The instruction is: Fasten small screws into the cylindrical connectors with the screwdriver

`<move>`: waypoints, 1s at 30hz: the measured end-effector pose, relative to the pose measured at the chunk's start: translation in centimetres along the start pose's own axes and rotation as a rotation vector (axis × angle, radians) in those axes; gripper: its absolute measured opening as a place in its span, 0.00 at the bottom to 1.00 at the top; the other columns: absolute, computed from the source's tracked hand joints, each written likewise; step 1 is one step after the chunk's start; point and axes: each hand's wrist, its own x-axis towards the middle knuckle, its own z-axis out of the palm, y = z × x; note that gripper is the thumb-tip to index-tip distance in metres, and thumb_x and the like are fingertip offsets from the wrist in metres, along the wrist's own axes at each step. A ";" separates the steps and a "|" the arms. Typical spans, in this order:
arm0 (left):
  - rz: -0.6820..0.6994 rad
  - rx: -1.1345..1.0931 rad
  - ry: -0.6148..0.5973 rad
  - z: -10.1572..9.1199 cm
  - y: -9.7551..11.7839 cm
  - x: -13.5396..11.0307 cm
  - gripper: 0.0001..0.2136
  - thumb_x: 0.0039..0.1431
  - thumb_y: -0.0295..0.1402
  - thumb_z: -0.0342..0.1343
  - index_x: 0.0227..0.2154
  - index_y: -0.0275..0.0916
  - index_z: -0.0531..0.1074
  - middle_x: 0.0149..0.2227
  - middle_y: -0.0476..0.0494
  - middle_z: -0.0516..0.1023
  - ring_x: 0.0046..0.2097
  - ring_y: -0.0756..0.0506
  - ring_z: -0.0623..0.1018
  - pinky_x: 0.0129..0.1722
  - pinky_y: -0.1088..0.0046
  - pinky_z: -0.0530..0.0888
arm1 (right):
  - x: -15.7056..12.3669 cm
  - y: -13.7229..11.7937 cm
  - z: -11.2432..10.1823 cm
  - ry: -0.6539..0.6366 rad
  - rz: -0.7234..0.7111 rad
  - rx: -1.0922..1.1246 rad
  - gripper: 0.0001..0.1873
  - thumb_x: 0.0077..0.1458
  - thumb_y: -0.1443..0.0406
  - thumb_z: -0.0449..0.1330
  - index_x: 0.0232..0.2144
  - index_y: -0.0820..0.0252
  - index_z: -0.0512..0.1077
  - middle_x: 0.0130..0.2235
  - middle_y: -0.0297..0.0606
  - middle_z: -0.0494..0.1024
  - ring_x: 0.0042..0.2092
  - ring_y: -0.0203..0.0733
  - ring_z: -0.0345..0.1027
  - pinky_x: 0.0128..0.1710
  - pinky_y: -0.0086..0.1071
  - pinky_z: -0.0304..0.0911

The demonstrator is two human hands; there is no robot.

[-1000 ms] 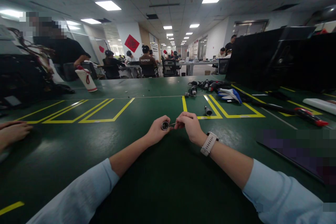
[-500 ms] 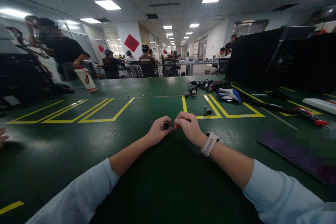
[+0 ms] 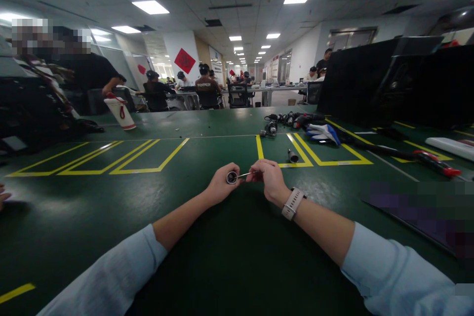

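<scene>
My left hand (image 3: pixel 221 186) is closed around a small round metal connector (image 3: pixel 232 177), its open end turned toward me. My right hand (image 3: pixel 269 178) pinches a thin metal tool (image 3: pixel 243 175) whose tip reaches into the connector's opening. Both hands rest low over the dark green table (image 3: pixel 155 207), near its middle. A pale watch (image 3: pixel 292 203) sits on my right wrist.
A loose metal cylinder (image 3: pixel 293 156) lies inside a yellow-taped box. Behind it are several connectors (image 3: pixel 274 127), a blue-white glove (image 3: pixel 324 133) and a red-handled tool (image 3: pixel 433 163). A white cup (image 3: pixel 120 113) stands far left. Another person's fingers (image 3: pixel 3 194) show at the left edge. Black monitors (image 3: pixel 370 81) stand to the right.
My right hand has drawn slightly right, so more of the thin tool shows between the hands. The other person's hand at the left has pulled back almost out of view.
</scene>
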 end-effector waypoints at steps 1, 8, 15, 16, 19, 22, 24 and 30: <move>-0.001 0.003 0.006 0.0 0.0 0.0 0.05 0.47 0.30 0.54 0.26 0.37 0.62 0.28 0.52 0.66 0.30 0.51 0.67 0.29 0.75 0.65 | 0.0 0.0 0.0 0.013 -0.006 0.009 0.07 0.37 0.67 0.53 0.12 0.60 0.64 0.13 0.32 0.69 0.17 0.34 0.60 0.20 0.28 0.54; -0.011 -0.006 -0.026 0.0 0.2 -0.1 0.05 0.48 0.29 0.54 0.28 0.38 0.62 0.29 0.51 0.66 0.31 0.50 0.68 0.31 0.74 0.66 | -0.4 -0.6 0.1 -0.057 -0.089 -0.043 0.08 0.39 0.69 0.54 0.12 0.60 0.65 0.14 0.30 0.67 0.20 0.34 0.62 0.24 0.29 0.56; -0.009 -0.012 -0.032 0.1 0.3 -0.1 0.06 0.48 0.32 0.55 0.27 0.38 0.63 0.28 0.51 0.67 0.30 0.50 0.68 0.30 0.74 0.66 | -0.2 -0.1 0.1 -0.062 0.020 0.031 0.06 0.37 0.69 0.55 0.12 0.61 0.66 0.14 0.32 0.70 0.19 0.34 0.62 0.22 0.27 0.56; -0.008 -0.016 -0.021 0.1 0.2 -0.1 0.06 0.48 0.31 0.54 0.26 0.38 0.63 0.28 0.52 0.67 0.30 0.50 0.68 0.29 0.74 0.65 | -0.2 0.0 0.2 -0.036 0.049 0.055 0.06 0.37 0.69 0.55 0.12 0.61 0.66 0.14 0.32 0.71 0.19 0.33 0.61 0.21 0.27 0.55; -0.015 -0.010 0.006 0.3 -0.1 0.0 0.05 0.47 0.30 0.54 0.26 0.37 0.63 0.27 0.52 0.67 0.29 0.51 0.68 0.29 0.75 0.65 | -0.1 0.3 0.2 0.024 0.107 0.084 0.06 0.37 0.69 0.54 0.13 0.62 0.66 0.13 0.34 0.71 0.16 0.32 0.59 0.19 0.27 0.53; -0.022 0.001 0.020 0.2 -0.2 0.0 0.05 0.46 0.29 0.54 0.26 0.37 0.63 0.26 0.52 0.67 0.29 0.50 0.68 0.30 0.74 0.65 | 0.1 0.6 0.1 0.067 0.155 0.109 0.06 0.37 0.69 0.53 0.13 0.62 0.66 0.13 0.36 0.71 0.16 0.32 0.58 0.17 0.27 0.52; -0.025 0.003 0.023 0.1 -0.1 0.1 0.05 0.46 0.30 0.55 0.26 0.37 0.63 0.27 0.51 0.67 0.30 0.50 0.68 0.30 0.74 0.65 | 0.3 0.6 0.0 0.081 0.169 0.120 0.06 0.38 0.68 0.53 0.14 0.62 0.66 0.13 0.36 0.71 0.16 0.33 0.59 0.18 0.27 0.54; -0.034 -0.030 0.020 0.2 0.0 0.0 0.08 0.47 0.33 0.56 0.26 0.38 0.62 0.27 0.52 0.66 0.29 0.51 0.67 0.28 0.76 0.65 | 0.0 -0.1 0.2 0.039 0.110 0.078 0.05 0.36 0.69 0.54 0.13 0.62 0.65 0.13 0.34 0.71 0.17 0.32 0.59 0.19 0.27 0.52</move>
